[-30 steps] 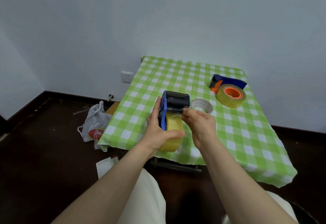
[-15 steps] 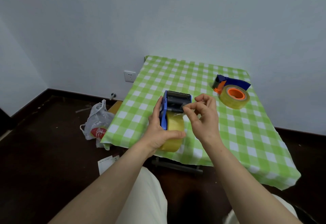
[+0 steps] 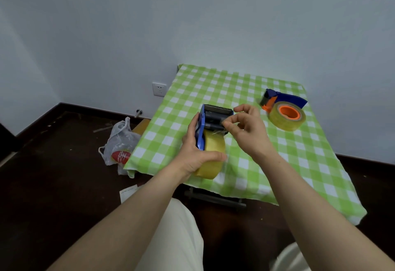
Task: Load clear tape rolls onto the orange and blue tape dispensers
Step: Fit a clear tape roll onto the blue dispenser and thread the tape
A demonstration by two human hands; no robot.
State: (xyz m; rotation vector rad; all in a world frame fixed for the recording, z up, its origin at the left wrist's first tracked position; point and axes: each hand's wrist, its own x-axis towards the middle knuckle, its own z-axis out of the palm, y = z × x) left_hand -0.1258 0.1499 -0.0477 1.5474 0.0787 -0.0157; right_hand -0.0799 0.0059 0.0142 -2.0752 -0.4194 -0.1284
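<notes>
Pinching what looks like the loose tape end (image 3: 217, 132) against the black roller of the blue dispenser (image 3: 213, 117), the right grip (image 3: 245, 129) has climbed from the top of the roll (image 3: 213, 149) to the roller in the last second. The left grip (image 3: 198, 153) stays wrapped round roll and frame, holding both above the counter's (image 3: 320, 164) near edge. Threading seems underway, so dispenser 1 is nearly loaded; the 2nd dispenser (image 3: 284, 99) lies far right on the counter, the 2nd roll (image 3: 286, 119) already on its orange hub.
</notes>
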